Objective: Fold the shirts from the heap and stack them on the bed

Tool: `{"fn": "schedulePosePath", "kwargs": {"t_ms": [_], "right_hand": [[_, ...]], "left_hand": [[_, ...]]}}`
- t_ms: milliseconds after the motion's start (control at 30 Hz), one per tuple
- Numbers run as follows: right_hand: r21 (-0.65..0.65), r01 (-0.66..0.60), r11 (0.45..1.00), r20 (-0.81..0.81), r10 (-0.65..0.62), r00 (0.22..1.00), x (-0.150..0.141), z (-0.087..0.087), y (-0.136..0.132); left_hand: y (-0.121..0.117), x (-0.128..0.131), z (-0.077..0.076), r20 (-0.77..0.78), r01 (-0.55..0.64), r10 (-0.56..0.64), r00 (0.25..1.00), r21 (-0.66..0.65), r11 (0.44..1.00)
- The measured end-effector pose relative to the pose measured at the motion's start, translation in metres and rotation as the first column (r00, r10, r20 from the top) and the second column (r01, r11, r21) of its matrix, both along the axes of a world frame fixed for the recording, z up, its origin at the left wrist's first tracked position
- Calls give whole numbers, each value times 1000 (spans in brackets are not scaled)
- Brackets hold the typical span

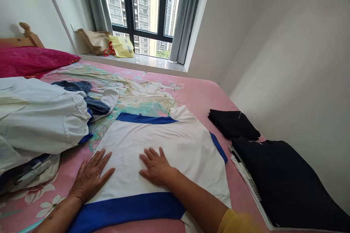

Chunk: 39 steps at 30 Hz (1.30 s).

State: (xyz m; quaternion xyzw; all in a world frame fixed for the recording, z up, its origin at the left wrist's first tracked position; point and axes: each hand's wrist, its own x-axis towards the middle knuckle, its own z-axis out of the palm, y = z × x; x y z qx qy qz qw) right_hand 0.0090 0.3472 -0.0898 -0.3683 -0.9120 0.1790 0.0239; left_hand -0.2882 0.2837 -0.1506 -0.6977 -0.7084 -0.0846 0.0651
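Observation:
A white shirt with blue bands (175,142) lies spread flat on the pink bed sheet (202,94). My left hand (91,176) rests palm down on the shirt's near left edge, fingers stretched out. My right hand (155,165) lies flat on the middle of the shirt, fingers spread. Neither hand holds anything.
A heap of white and blue clothes (41,116) sits at the left, with a magenta pillow (30,60) behind it. Folded black garments (232,123) and a dark stack (284,182) lie at the right by the wall. Paper bags (109,43) stand on the window sill.

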Motion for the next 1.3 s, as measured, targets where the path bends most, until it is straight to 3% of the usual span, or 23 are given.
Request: {"fn": "schedulePosePath", "kwargs": {"t_ms": [67, 167, 233, 267, 333, 400, 433, 533, 600, 667, 733, 833, 900, 933, 967, 1000, 1067, 1100, 1167, 1233, 1300], "right_hand": [[-37, 120, 992, 104, -115, 988, 34, -5, 7], [40, 511, 858, 318, -496, 808, 98, -3, 29], [99, 610, 786, 395, -594, 701, 116, 8, 41], [115, 620, 776, 394, -608, 689, 110, 15, 43], [119, 525, 843, 290, -535, 793, 68, 30, 38], [116, 294, 949, 95, -306, 947, -4, 38, 25], [114, 171, 979, 12, -173, 985, -43, 39, 16], [70, -44, 997, -118, 52, 992, -135, 25, -2], [-15, -73, 997, -75, 72, 995, -148, 9, -1], [-48, 23, 999, 28, -21, 999, -119, -6, 16], [-30, 279, 960, 165, -271, 948, -64, -13, 45], [11, 633, 774, 297, -607, 737, 12, -3, 88], [45, 713, 700, 299, -690, 659, 24, 10, 99], [57, 695, 716, 261, -683, 682, 16, 15, 95], [67, 638, 767, 199, -637, 745, 1, 18, 86], [72, 532, 843, 127, -537, 834, -19, 18, 72], [58, 212, 976, 3, -213, 977, -59, 11, 38], [40, 59, 997, -31, -58, 998, -72, 5, 24], [19, -86, 996, -56, 87, 995, -72, -7, 11], [-2, -2, 1000, -7, 2, 1000, -35, -14, 21], [0, 267, 964, 118, -265, 957, 29, -13, 47]], "left_hand": [[-2, 2, 2, 15, -7, 7, 1000, -17, 1000], [-4, 4, 5, 53, -5, 6, 999, -24, 1000], [-5, 4, 6, 77, -2, 4, 997, -20, 1000], [-6, 4, 6, 86, -3, 4, 996, -17, 1000], [-7, 4, 5, 98, -4, 5, 995, -11, 1000], [-7, 2, 3, 104, -3, 3, 995, 0, 1000], [-7, 2, 1, 108, -5, 4, 994, 7, 1000], [-7, -1, -3, 123, -30, 28, 992, 13, 999], [-6, -1, -3, 116, -42, 42, 992, -2, 999], [-7, 1, 0, 97, -40, 42, 994, -13, 999], [-7, 3, 3, 80, -43, 44, 996, -11, 999], [-8, 6, 6, 73, -61, 60, 996, 3, 998], [-8, 6, 5, 70, -60, 59, 996, 13, 998], [-8, 6, 4, 66, -58, 57, 996, 15, 998], [-7, 5, 3, 60, -55, 54, 997, 14, 998], [-7, 5, 3, 54, -53, 53, 997, 9, 999], [-6, 3, 1, 40, -56, 56, 998, -7, 998], [-5, 3, 0, 32, -56, 56, 998, -13, 998], [-3, 1, -2, 15, -54, 54, 998, -14, 998], [-1, 0, -4, -3, -51, 51, 999, -1, 999], [1, -2, -7, -18, -43, 43, 999, 7, 999]]}}
